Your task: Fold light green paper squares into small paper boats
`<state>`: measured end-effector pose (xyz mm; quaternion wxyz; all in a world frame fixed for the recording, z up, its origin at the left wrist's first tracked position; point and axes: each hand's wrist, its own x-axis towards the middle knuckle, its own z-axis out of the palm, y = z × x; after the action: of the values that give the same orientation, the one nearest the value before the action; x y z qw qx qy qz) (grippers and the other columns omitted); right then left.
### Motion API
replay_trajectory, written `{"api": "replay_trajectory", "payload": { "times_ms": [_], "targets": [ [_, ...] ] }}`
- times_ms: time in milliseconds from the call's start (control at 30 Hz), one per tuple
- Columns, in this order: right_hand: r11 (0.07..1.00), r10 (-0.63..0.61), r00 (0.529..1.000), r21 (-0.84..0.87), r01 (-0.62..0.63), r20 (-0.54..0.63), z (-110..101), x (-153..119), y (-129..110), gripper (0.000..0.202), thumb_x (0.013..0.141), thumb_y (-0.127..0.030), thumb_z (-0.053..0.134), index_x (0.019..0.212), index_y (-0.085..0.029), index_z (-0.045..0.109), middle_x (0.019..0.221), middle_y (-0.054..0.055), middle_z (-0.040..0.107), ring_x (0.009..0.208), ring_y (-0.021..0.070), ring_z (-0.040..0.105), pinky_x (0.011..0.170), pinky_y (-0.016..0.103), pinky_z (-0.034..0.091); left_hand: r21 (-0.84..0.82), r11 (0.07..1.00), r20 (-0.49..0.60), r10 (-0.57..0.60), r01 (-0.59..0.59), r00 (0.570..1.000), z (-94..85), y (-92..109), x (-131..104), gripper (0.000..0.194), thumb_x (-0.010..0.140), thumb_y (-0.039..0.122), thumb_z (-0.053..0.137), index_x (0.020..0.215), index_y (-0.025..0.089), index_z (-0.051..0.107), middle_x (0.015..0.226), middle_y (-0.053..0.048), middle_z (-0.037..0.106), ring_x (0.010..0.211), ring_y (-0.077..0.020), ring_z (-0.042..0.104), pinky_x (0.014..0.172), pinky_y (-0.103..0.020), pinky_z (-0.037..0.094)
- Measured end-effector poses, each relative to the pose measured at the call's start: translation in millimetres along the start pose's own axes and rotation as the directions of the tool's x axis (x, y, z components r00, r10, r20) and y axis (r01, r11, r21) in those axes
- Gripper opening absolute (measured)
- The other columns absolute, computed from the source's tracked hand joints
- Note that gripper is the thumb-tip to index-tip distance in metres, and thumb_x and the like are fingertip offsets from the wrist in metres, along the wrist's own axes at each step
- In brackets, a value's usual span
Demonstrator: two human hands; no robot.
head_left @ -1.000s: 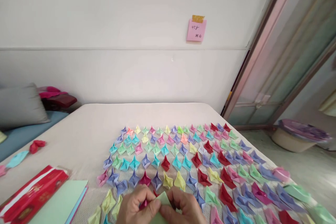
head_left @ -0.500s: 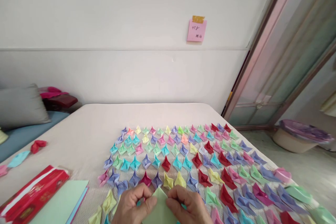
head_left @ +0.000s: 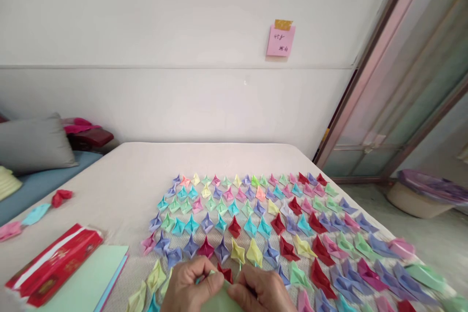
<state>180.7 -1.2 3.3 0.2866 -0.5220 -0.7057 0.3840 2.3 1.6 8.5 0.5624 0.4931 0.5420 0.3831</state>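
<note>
A pale green sheet of paper point(head_left: 221, 301) is pinched between my two hands at the bottom centre, its lower part cut off by the frame. My left hand point(head_left: 190, 282) grips its left side between thumb and bent fingers. On the right side, my right hand point(head_left: 263, 288) holds it the same way, fingers curled. Just beyond my hands lie rows of folded paper boats in many colours, among them a yellow one point(head_left: 254, 252), a purple one point(head_left: 222, 249) and a dark red one point(head_left: 225, 272) partly hidden behind the fingers.
Left on the cloth-covered table point(head_left: 146, 165) are a stack of coloured paper point(head_left: 89, 278), a red tissue pack point(head_left: 54, 263) and a few loose folded pieces. A grey cushion point(head_left: 36, 144) rests far left. A lined bin point(head_left: 420, 200) stands by the door at right.
The green paper's pointed top, raised between my hands before, is now lower and folded down toward me. My fingers have drawn in over it. The whole view has shifted slightly.
</note>
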Motion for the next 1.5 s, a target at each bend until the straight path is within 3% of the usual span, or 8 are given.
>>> {"api": "replay_trajectory", "payload": {
  "times_ms": [167,500,700,800,900,1067,1300,1500],
  "targets": [
    [0.993,0.015,0.991,0.112,-0.030,0.135,-13,0,-10,0.021,0.087,-0.028,0.045,0.068,-0.022,0.046,0.063,-0.002,0.051,0.060,0.0134,0.047,0.054,0.024,0.034,-0.202,0.971,-0.003,-0.130,0.127,0.991,-1.4,-4,2,0.047,0.064,0.059,0.074,0.053,0.018,0.056,0.045,0.006,0.040,0.046,-0.0105,0.033,0.047,-0.024,0.022],
    [0.951,0.113,0.988,0.277,-0.137,0.102,-9,1,2,0.029,0.084,-0.039,0.052,0.062,-0.021,0.049,0.056,0.001,0.059,0.055,0.0149,0.052,0.054,0.026,0.036,-0.324,0.921,-0.062,-0.251,0.218,0.966,-0.1,-3,0,0.048,0.058,0.059,0.080,0.055,0.017,0.058,0.044,0.006,0.047,0.044,-0.0097,0.041,0.045,-0.022,0.028],
    [0.676,0.139,0.988,0.722,-0.147,0.071,-1,5,-3,0.046,0.080,-0.063,0.062,0.073,-0.018,0.063,0.066,0.000,0.061,0.064,0.0154,0.056,0.067,0.028,0.042,-0.416,0.897,-0.194,-0.249,0.150,0.949,-7.5,-21,9,0.039,0.062,0.051,0.081,0.060,0.017,0.061,0.045,0.004,0.055,0.043,-0.0129,0.048,0.044,-0.022,0.031],
    [0.487,0.157,0.974,0.846,-0.218,0.161,20,7,3,0.046,0.066,-0.060,0.078,0.078,-0.017,0.065,0.062,-0.002,0.059,0.058,0.0134,0.055,0.060,0.026,0.040,-0.381,0.916,-0.263,-0.235,0.123,0.936,-3.7,-19,8,0.040,0.060,0.052,0.082,0.059,0.017,0.062,0.044,0.004,0.055,0.043,-0.0127,0.047,0.043,-0.021,0.031],
    [0.403,0.148,0.973,0.888,-0.224,0.178,40,9,15,0.051,0.051,-0.046,0.089,0.085,-0.016,0.067,0.068,0.002,0.068,0.063,0.0178,0.064,0.062,0.028,0.044,-0.358,0.929,-0.284,-0.205,0.095,0.936,3.0,-12,5,0.046,0.057,0.057,0.081,0.056,0.016,0.061,0.042,0.004,0.052,0.042,-0.0107,0.043,0.041,-0.020,0.030],
    [0.490,0.224,0.972,0.854,-0.176,0.071,38,10,17,0.018,0.059,-0.018,0.077,0.069,-0.015,0.062,0.054,-0.003,0.061,0.047,0.0091,0.049,0.048,0.022,0.030,-0.364,0.929,-0.288,-0.185,0.071,0.940,5.5,-8,4,0.047,0.059,0.059,0.081,0.057,0.015,0.063,0.042,0.004,0.055,0.042,-0.0104,0.043,0.040,-0.020,0.033],
    [0.523,0.261,0.965,0.845,-0.114,-0.031,9,8,6,0.014,0.064,-0.019,0.075,0.071,-0.013,0.065,0.057,-0.001,0.065,0.052,0.0108,0.053,0.053,0.023,0.034,-0.584,0.808,0.033,-0.076,0.081,0.997,3.7,-22,13,0.038,0.061,0.041,0.087,0.086,0.014,0.078,0.065,-0.006,0.074,0.059,-0.0198,0.065,0.060,-0.028,0.050],
    [0.541,0.245,0.969,0.835,-0.100,-0.042,3,6,11,0.013,0.066,-0.020,0.075,0.072,-0.014,0.065,0.058,-0.002,0.065,0.052,0.0106,0.051,0.053,0.023,0.033,-0.569,0.809,0.262,0.010,0.147,0.965,10.5,-13,10,0.048,0.061,0.035,0.088,0.102,0.012,0.079,0.081,-0.013,0.079,0.076,-0.0265,0.071,0.076,-0.034,0.050]
  ]
}}
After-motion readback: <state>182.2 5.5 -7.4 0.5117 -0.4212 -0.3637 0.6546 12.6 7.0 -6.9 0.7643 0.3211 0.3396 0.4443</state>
